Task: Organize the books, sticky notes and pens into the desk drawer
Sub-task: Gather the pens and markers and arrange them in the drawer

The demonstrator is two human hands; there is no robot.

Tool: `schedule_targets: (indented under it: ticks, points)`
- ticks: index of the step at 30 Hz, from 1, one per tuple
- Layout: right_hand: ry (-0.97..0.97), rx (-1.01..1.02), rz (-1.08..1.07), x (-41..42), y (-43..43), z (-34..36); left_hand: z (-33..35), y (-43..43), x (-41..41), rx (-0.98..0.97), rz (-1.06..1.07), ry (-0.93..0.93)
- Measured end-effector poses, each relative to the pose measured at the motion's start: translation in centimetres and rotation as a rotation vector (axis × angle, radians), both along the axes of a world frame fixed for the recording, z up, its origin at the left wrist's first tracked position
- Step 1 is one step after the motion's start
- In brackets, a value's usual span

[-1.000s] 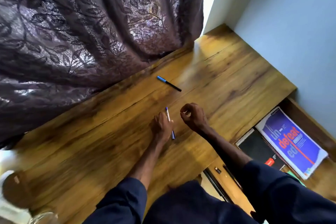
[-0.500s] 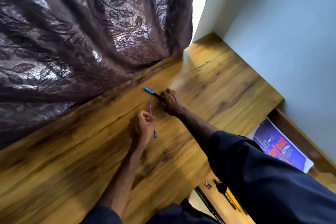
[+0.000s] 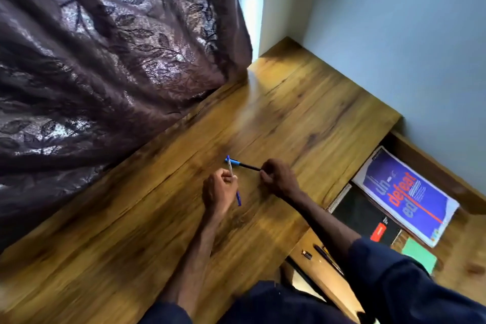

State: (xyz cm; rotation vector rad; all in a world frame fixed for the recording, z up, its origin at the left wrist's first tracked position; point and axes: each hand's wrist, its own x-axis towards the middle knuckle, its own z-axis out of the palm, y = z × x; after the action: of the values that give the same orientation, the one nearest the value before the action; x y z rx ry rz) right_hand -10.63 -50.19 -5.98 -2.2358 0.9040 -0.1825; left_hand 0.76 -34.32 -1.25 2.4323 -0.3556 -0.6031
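Observation:
My left hand (image 3: 219,189) grips a slim blue and white pen (image 3: 238,197) upright over the middle of the wooden desk (image 3: 131,231). Just to its right, my right hand (image 3: 278,177) pinches the black end of a second pen (image 3: 240,164) with a blue cap, which points left and crosses behind the first pen. The open drawer (image 3: 468,263) lies at the lower right. In it are a blue book (image 3: 405,194) with red lettering, a black spiral notebook (image 3: 363,216), green sticky notes (image 3: 418,255) and a dark pen (image 3: 326,256).
A dark patterned curtain (image 3: 105,60) hangs along the desk's far left edge. A pale blue wall (image 3: 394,34) borders the desk and drawer on the right. A small dark object (image 3: 307,254) lies in the drawer's near part.
My right hand reached out to the blue-capped pen by the curtain and took hold of it, then drew it back toward the left hand, which kept its pen.

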Motion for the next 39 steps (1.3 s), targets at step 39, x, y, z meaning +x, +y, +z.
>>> schedule_targets:
  ticks: [39]
  points:
    - [0.392,0.201,-0.573,-39.7,0.2,-5.4,-1.5,-10.9,-27.8,0.046,-0.805,0.242]
